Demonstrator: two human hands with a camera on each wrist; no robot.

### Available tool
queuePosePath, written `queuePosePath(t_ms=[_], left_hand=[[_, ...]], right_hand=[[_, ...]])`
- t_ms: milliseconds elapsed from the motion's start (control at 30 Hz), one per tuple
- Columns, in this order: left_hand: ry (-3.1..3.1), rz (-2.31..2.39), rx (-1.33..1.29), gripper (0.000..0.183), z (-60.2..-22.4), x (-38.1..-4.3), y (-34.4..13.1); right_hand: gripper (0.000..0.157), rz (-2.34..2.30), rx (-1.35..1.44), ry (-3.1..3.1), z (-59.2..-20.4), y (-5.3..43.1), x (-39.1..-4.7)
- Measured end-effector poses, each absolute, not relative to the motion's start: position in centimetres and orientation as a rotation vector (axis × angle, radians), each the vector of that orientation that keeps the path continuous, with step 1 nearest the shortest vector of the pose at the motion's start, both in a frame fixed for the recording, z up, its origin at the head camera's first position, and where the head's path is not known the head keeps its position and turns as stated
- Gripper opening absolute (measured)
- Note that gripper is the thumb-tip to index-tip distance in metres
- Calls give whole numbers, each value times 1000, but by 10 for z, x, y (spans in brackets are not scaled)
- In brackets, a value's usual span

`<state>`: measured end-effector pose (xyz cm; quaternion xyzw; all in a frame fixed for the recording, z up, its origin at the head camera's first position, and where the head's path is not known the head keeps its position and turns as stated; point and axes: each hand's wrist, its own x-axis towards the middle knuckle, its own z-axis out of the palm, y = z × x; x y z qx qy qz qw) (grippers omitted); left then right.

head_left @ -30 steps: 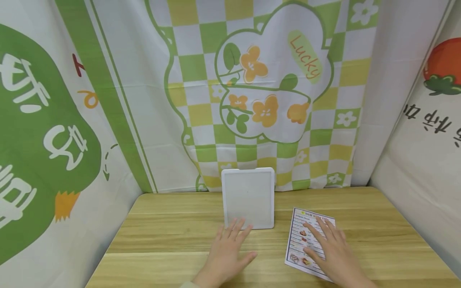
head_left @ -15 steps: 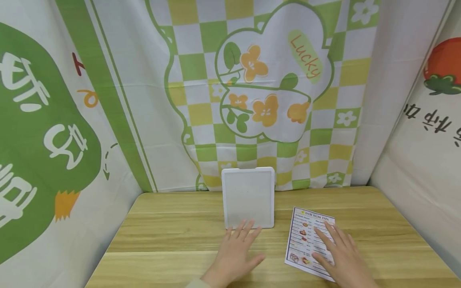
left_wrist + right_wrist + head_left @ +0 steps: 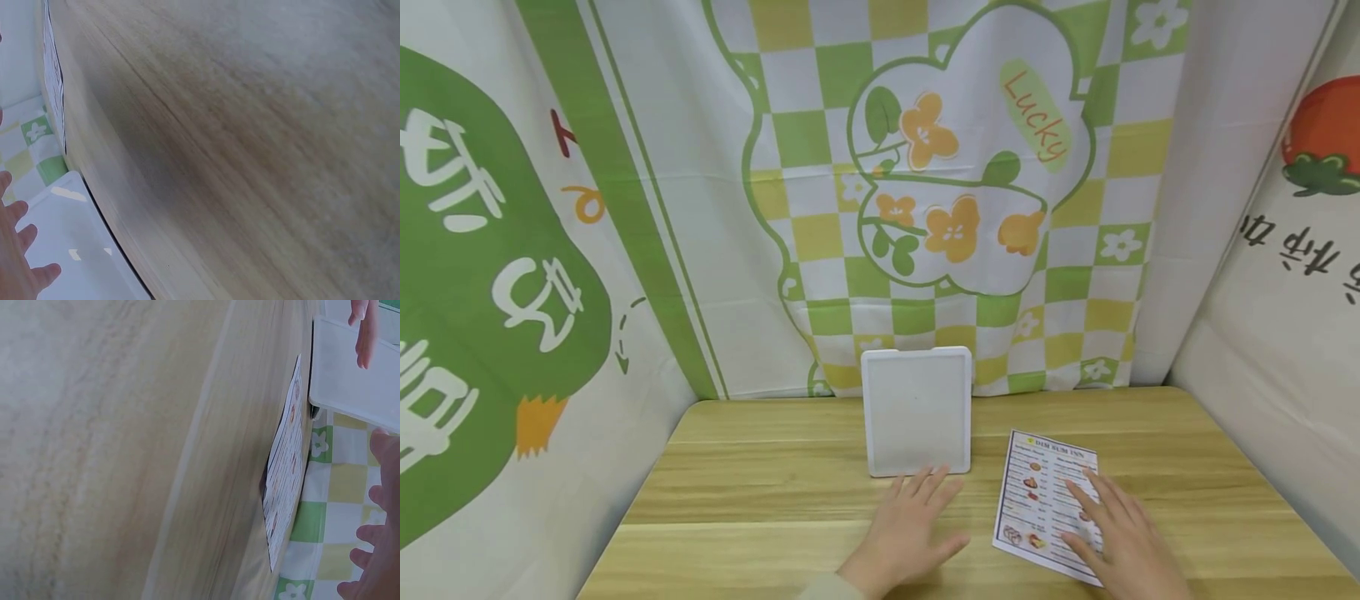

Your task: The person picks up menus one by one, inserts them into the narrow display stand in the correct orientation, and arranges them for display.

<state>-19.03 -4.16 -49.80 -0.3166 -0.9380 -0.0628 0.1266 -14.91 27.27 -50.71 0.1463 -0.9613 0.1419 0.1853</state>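
Note:
In the head view my left hand (image 3: 906,533) is held with fingers spread, just in front of the lower edge of a white upright board (image 3: 917,412) with a raised frame. My right hand (image 3: 1129,537), fingers also apart, overlaps the right side of a printed menu sheet (image 3: 1045,500) headed "DIM SUM INN". Neither hand holds anything. Both wrist views show the fingers raised off the tabletop. The right wrist view has the menu (image 3: 286,462) lying with one edge slightly lifted, and the board (image 3: 350,375) behind it.
A wooden table (image 3: 737,492) carries the board and menu. Behind it hangs a green and yellow checked cloth (image 3: 820,275). Printed cloth walls close in the left side (image 3: 497,275) and the right side (image 3: 1277,333).
Both hands have drifted right and slightly toward me, uncovering more of the menu's heading and text. The board and menu stay in place.

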Motion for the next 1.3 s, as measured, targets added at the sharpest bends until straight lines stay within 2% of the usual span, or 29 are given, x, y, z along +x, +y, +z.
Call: queuePosePath(t_ms=[833, 1300], left_hand=[[-2864, -261, -1083, 61, -507, -205, -21], [-2864, -333, -1211, 55, -511, -220, -7]], right_hand=[[60, 596, 364, -2885, -518, 294, -151], [72, 746, 290, -3008, -520, 302, -154]])
